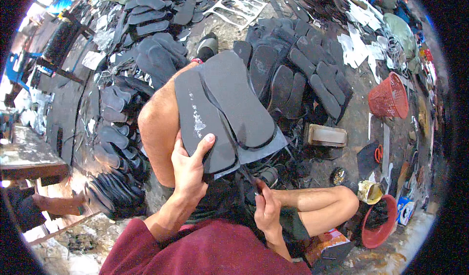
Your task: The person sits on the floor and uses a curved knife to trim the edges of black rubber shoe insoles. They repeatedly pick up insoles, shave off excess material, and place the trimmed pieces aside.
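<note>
Trimming dark rubber sole sheets over the lap.
Left hand (pixel 189 165) clamps the sole-shaped rubber sheets (pixel 222 111) at their near end, propped on the knee; right hand (pixel 266 209) is closed round a thin blade (pixel 248 177) at their edge. They look light, floppy, best pinched near the cut. Cut soles (pixel 303 74) and a red basket (pixel 389 96) litter the floor.

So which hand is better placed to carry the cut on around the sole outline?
Probably the right hand: it grips the cutting tool at the near edge of the dark rubber sheet. The left hand is occupied clamping the sole-shaped piece flat against the sheet, thumb on top.
</note>
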`<state>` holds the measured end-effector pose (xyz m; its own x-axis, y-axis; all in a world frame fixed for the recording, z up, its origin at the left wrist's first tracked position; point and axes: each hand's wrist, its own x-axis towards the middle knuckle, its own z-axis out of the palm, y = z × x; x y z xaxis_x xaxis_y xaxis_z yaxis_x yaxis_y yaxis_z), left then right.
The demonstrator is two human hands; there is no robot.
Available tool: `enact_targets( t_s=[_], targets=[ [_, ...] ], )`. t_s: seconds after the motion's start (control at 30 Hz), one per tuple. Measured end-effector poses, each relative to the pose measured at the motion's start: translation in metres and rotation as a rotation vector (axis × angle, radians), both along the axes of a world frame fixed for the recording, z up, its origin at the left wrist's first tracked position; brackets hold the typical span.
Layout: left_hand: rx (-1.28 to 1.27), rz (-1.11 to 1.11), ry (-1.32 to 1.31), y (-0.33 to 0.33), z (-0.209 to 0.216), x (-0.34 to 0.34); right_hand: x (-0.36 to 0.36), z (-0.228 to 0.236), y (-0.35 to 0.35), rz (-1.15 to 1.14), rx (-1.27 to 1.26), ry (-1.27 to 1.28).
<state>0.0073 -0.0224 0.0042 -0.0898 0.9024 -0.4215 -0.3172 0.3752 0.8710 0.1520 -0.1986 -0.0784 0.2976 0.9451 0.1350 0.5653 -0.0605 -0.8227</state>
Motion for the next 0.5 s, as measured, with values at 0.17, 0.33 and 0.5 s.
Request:
enact_targets(
  t_s=[0.17,0.33,0.5],
  targets=[
    [0.013,-0.029,-0.008,-0.004,0.001,-0.006,0.002,0.008,0.052,0.059,-0.125,0.035],
    [-0.023,-0.066,-0.014,-0.002,0.0,-0.013,0.022,-0.004,0.072,0.164,-0.085,-0.029],
    [-0.038,-0.059,-0.053,-0.002,-0.003,-0.021,0.035,-0.01,0.096,0.261,-0.04,0.01]
  ],
)
